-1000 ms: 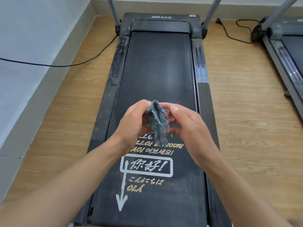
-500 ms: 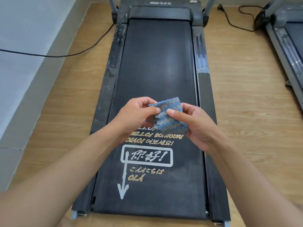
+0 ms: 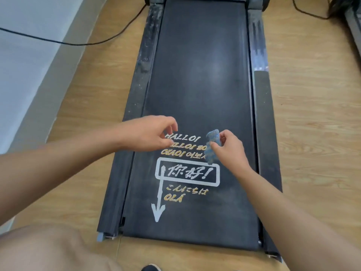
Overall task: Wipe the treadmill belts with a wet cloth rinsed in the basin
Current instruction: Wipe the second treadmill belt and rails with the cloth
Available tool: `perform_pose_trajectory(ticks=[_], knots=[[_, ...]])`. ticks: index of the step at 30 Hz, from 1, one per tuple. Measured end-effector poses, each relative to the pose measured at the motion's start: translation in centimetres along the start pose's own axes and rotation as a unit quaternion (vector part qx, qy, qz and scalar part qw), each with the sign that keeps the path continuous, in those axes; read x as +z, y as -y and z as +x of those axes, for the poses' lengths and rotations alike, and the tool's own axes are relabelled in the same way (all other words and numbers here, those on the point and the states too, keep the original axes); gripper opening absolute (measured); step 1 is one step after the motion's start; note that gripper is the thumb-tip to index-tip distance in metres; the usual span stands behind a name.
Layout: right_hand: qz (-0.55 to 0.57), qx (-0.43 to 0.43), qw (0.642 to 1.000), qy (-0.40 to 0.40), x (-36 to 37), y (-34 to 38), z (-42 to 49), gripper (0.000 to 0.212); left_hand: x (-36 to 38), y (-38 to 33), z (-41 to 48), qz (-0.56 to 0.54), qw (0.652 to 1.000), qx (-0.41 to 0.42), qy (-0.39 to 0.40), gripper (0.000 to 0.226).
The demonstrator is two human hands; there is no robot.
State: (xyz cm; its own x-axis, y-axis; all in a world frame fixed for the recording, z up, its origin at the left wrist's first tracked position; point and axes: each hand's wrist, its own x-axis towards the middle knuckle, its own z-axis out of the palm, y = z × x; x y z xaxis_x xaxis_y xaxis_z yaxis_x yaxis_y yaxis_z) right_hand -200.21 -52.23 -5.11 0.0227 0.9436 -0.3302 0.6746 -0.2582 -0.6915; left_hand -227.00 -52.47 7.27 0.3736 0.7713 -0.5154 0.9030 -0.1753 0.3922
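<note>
Both hands were together on the small blue-and-grey knobbly cloth (image 3: pixel 212 147) half a second ago; now they have parted. The left hand (image 3: pixel 150 133) has let go and drifted out to the left, and it hovers over the belt's left edge with its fingers loosely curled and thumb near forefinger, holding nothing. The right hand (image 3: pixel 230 153) alone keeps the cloth, pinched between thumb and fingertips so that it hangs bunched and narrow rather than spread flat. The view has also tipped downward, so the near end of the machine now fills the frame.

The cloth hangs above the long black rubber treadmill belt (image 3: pixel 203 75), over the right end of the printed gold and white greetings; whether its lower tip touches the belt cannot be told. The dusty grey side rail (image 3: pixel 145 61) on the left looks scuffed and speckled.

Judging from this, the readying of the cloth seems finished and wiping has not yet begun. The next move calls for the cloth to go down flat, since a bunched one would cover little of the belt. No basin is in view.

A thin black cable (image 3: pixel 109 39) crosses the pale wooden floor (image 3: pixel 312 114), and a second treadmill (image 3: pixel 353 26) shows at the far right edge.
</note>
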Motion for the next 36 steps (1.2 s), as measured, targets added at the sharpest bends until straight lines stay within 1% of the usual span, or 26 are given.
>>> perform_pose_trajectory(ticks=[2, 3, 5, 7, 8, 10, 14, 16, 17, 18, 19, 20, 21, 22, 23, 25, 26, 28, 30, 32, 34, 35, 36], knots=[[-0.064, -0.073, 0.995, 0.016, 2.9, 0.6, 1.1, 0.012, 4.6, 3.9, 0.5, 0.016, 0.999, -0.022, -0.023, 0.041], [-0.108, -0.119, 0.986, 0.035, 4.4, 0.6, 1.3, 0.014, 7.2, 5.6, 0.6, 0.025, 0.999, -0.032, -0.026, 0.046], [-0.203, -0.193, 0.955, 0.102, 7.4, 0.0, 1.2, 0.018, 12.1, 8.4, 0.4, 0.025, 0.998, -0.050, -0.035, 0.054], [-0.275, -0.230, 0.917, 0.175, 10.2, -1.3, 0.3, 0.024, 16.6, 10.1, -0.1, 0.027, 0.997, -0.060, -0.049, 0.064], [-0.298, -0.239, 0.904, 0.191, 11.3, -2.0, -0.1, 0.029, 18.5, 10.5, -0.4, 0.028, 0.996, -0.061, -0.058, 0.069], [-0.303, -0.251, 0.904, 0.169, 12.8, -2.8, 0.4, 0.029, 21.6, 11.1, -1.1, 0.040, 0.995, -0.053, -0.077, 0.078], [-0.300, -0.304, 0.898, 0.105, 14.5, -3.3, 1.6, 0.011, 25.4, 12.3, -2.1, 0.043, 0.991, -0.037, -0.124, 0.087], [-0.300, -0.325, 0.892, 0.092, 14.9, -3.8, -0.4, 0.007, 26.2, 12.8, -2.0, 0.028, 0.990, -0.033, -0.134, 0.088], [-0.309, -0.347, 0.880, 0.098, 15.1, -4.4, -2.4, 0.011, 26.4, 12.9, -1.9, 0.019, 0.989, -0.032, -0.141, 0.088], [-0.318, -0.386, 0.859, 0.111, 15.3, -5.1, -4.5, 0.018, 26.4, 12.9, -1.8, 0.012, 0.989, -0.032, -0.147, 0.089], [-0.328, -0.424, 0.833, 0.134, 15.4, -5.8, -6.4, 0.025, 26.5, 12.8, -1.9, 0.005, 0.988, -0.032, -0.149, 0.089], [-0.333, -0.441, 0.818, 0.161, 15.3, -6.5, -7.3, 0.028, 26.6, 12.7, -2.0, -0.002, 0.988, -0.030, -0.151, 0.089], [-0.333, -0.438, 0.815, 0.182, 15.2, -6.8, -7.0, 0.030, 26.7, 12.6, -2.1, -0.007, 0.987, -0.031, -0.157, 0.089], [-0.331, -0.427, 0.821, 0.184, 15.1, -6.7, -5.7, 0.032, 26.8, 12.5, -2.1, -0.008, 0.986, -0.032, -0.165, 0.088], [-0.328, -0.405, 0.838, 0.162, 15.1, -6.1, -3.6, 0.032, 26.9, 12.4, -2.1, -0.008, 0.985, -0.033, -0.170, 0.088], [-0.313, -0.328, 0.887, 0.093, 15.5, -3.8, 1.9, 0.027, 27.2, 12.4, -2.0, -0.010, 0.985, -0.031, -0.172, 0.088], [-0.310, -0.301, 0.899, 0.066, 15.7, -2.2, 5.1, 0.024, 27.2, 12.4, -2.0, -0.015, 0.984, -0.031, -0.172, 0.088], [-0.324, -0.271, 0.906, 0.033, 16.1, 1.1, 11.1, 0.021, 27.3, 12.5, -1.9, -0.025, 0.983, -0.030, -0.178, 0.088], [-0.340, -0.240, 0.909, 0.027, 16.2, 3.8, 15.1, 0.028, 27.3, 12.4, -1.9, -0.033, 0.982, -0.032, -0.185, 0.088], [-0.356, -0.231, 0.905, 0.023, 16.6, 4.8, 15.6, 0.034, 27.3, 12.3, -1.9, -0.038, 0.982, -0.036, -0.180, 0.088], [-0.344, -0.253, 0.904, 0.028, 16.8, 4.0, 12.1, 0.028, 27.4, 12.3, -1.8, -0.044, 0.981, -0.031, -0.185, 0.089], [-0.333, -0.274, 0.900, 0.054, 17.1, 2.8, 9.1, 0.031, 27.5, 12.4, -1.7, -0.048, 0.981, -0.032, -0.185, 0.089], [-0.327, -0.299, 0.891, 0.099, 17.3, 1.3, 5.3, 0.037, 27.7, 12.5, -1.7, -0.051, 0.980, -0.035, -0.187, 0.090]])
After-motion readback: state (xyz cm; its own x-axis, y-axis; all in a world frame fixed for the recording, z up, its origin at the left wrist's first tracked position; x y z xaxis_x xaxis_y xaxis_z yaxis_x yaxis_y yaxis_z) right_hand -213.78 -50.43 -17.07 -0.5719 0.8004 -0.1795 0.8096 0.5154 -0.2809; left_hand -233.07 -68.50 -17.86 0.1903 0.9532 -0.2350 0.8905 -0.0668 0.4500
